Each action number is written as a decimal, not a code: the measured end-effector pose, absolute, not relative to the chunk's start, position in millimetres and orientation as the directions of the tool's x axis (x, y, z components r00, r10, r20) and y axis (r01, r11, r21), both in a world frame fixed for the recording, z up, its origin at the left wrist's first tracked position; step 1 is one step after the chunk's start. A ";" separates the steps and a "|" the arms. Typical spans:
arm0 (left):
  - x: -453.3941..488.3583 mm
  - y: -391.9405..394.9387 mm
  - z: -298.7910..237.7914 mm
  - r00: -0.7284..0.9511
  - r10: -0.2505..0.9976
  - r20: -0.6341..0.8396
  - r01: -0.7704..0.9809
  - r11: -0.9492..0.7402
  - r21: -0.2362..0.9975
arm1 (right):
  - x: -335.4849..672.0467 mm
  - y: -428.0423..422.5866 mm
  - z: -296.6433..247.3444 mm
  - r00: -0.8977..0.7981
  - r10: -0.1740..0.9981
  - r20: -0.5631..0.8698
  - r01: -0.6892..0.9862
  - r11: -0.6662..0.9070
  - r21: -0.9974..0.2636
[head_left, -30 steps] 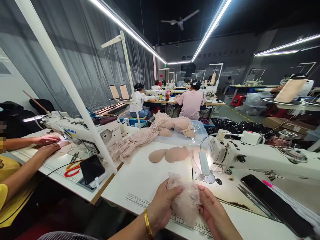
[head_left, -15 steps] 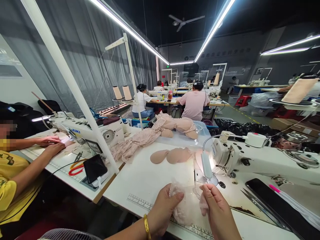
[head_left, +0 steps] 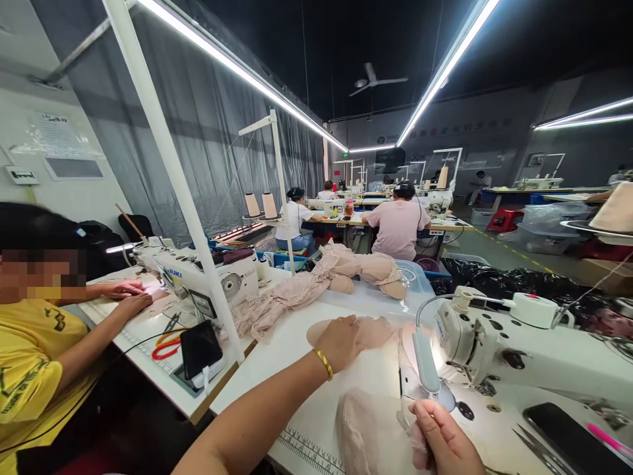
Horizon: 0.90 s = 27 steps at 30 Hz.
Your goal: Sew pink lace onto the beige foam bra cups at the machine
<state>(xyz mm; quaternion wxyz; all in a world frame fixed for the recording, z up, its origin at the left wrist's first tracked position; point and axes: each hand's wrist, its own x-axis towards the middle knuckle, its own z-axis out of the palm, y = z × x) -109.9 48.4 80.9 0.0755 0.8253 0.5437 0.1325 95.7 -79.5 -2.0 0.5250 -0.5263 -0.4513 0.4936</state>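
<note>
My left hand (head_left: 341, 344), with a gold bangle on its wrist, reaches out over the beige bra cups (head_left: 378, 331) lying on the sewing table. Its fingers look stretched out over a cup, though the fingertips are partly hidden and slightly blurred. Near the table's front edge, my right hand (head_left: 442, 439) is closed, pinching the edge of a beige, partly sheer fabric piece (head_left: 359, 425). The main part of that piece lies on the table to the left of this hand. A lit lamp (head_left: 425, 363) shines beside the sewing machine (head_left: 519, 349).
A black phone (head_left: 564, 429) and tweezers (head_left: 541, 448) lie at the machine's right. Beyond the cups, a clear plastic bin (head_left: 418, 280) carries beige garments (head_left: 291, 297). At left, a co-worker in yellow (head_left: 44, 349) sews; a white pole (head_left: 182, 204) stands between the tables.
My left hand has let go of the beige fabric and moved forward to the cups. The fabric now rests on the table, its edge still in my right hand. The view has shifted left.
</note>
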 end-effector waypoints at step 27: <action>-112.3 -37.4 119.2 0.651 0.757 -0.061 0.578 -0.441 0.686 | 108.6 -118.8 12.8 0.013 0.933 0.360 0.391 0.326 -0.860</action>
